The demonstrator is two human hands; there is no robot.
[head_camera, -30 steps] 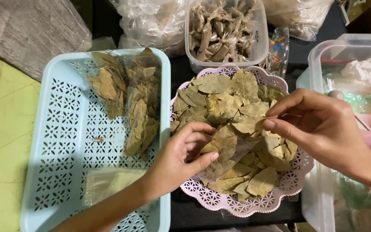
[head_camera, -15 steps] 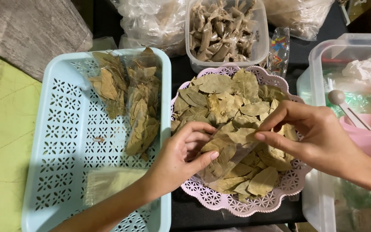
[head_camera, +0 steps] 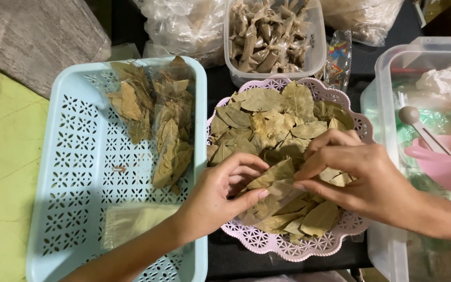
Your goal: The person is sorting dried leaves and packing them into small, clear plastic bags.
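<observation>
A round pink lattice basket (head_camera: 288,245) holds a heap of dry bay leaves (head_camera: 267,115). Over its near half, my left hand (head_camera: 220,196) pinches a small clear plastic bag (head_camera: 259,206) with leaves inside. My right hand (head_camera: 361,180) meets it from the right, its fingers on a leaf (head_camera: 272,173) at the bag's mouth. To the left, a light blue perforated tray (head_camera: 74,172) carries several filled bags of leaves (head_camera: 165,130) and a stack of flat clear bags (head_camera: 131,222).
A clear tub of small packed bags (head_camera: 272,36) stands behind the pink basket, with plastic bags (head_camera: 184,23) beside it. At the right a clear bin (head_camera: 392,104) holds a pink bowl (head_camera: 444,167) and a scoop (head_camera: 418,128). Green matting (head_camera: 1,156) lies at the left.
My right hand has come down and to the left from above the basket's right side and now meets my left hand at the bag. The left hand stayed put.
</observation>
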